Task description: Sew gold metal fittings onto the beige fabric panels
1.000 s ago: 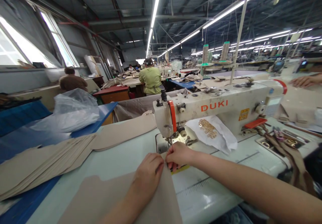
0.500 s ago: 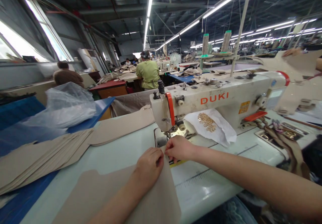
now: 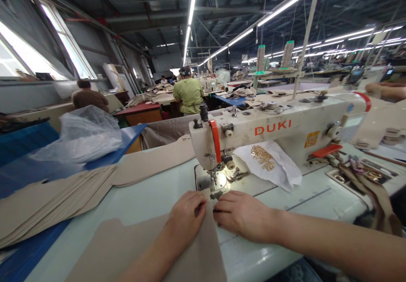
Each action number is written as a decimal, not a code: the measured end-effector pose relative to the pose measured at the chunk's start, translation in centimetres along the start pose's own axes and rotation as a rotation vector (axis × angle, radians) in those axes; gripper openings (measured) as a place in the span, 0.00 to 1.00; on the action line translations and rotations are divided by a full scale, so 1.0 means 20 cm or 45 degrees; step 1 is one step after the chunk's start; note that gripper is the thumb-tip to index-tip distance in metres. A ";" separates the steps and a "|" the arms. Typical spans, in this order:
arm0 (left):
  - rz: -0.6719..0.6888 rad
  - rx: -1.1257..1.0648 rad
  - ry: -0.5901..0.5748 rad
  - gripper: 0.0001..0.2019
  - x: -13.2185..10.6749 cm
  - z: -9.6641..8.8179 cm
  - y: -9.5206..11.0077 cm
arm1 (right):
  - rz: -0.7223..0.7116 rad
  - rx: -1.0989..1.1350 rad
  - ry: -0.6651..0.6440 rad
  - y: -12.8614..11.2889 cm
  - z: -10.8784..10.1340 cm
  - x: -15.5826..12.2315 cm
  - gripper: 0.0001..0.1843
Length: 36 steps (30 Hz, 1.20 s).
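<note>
While the left hand lies over a piece of beige cloth, its fingers are curled in, narrow, close to the cloth's edge; a pinch cannot be confirmed. Right hand just across that edge, palm down, fingers bent and close together. Contact with the cloth there: cannot tell.

Cloth lies flat on the pale tabletop, its narrow far end just short of the metal plate of the sewing machine. Left hand probably weighs it down so that the edge stays straight; right hand seems placed to guide or smooth that side.

Beyond the right hand, white sheet under the machine's arm, small gold-coloured rings heaped on it, likely so that they stay together and within reach. Farther right, brown straps trail across a tray set into the tabletop. Far left, fanned stack of cloth pieces, overlapped perhaps for easy lifting one by one.

Hard to make out: the undersides of both hands; the left thumb's grip; the needle tip, too small. Near end of the cloth cut off by the lower border. At the right border, a co-worker's hand, blurred and cropped.
</note>
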<state>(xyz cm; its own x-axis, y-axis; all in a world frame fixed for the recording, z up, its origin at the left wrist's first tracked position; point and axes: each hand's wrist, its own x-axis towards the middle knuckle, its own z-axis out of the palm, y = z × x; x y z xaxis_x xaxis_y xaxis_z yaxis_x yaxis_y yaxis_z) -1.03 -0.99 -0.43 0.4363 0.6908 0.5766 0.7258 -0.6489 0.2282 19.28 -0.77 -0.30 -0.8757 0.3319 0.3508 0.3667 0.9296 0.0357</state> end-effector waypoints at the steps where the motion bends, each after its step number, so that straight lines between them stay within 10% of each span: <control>1: -0.004 -0.004 0.001 0.08 0.00 0.00 0.00 | 0.023 0.015 0.031 0.00 0.02 0.01 0.10; 36: -0.079 -0.040 -0.045 0.09 -0.02 0.02 0.01 | 0.030 0.180 0.130 -0.02 0.11 0.04 0.08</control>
<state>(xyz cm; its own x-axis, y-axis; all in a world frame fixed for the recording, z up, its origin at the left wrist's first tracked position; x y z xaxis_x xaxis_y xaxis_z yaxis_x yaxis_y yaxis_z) -0.90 -1.17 -0.90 0.4100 0.7404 0.5326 0.7353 -0.6138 0.2873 17.71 -0.45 -2.03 -0.8283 0.3430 0.4431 0.3327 0.9373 -0.1036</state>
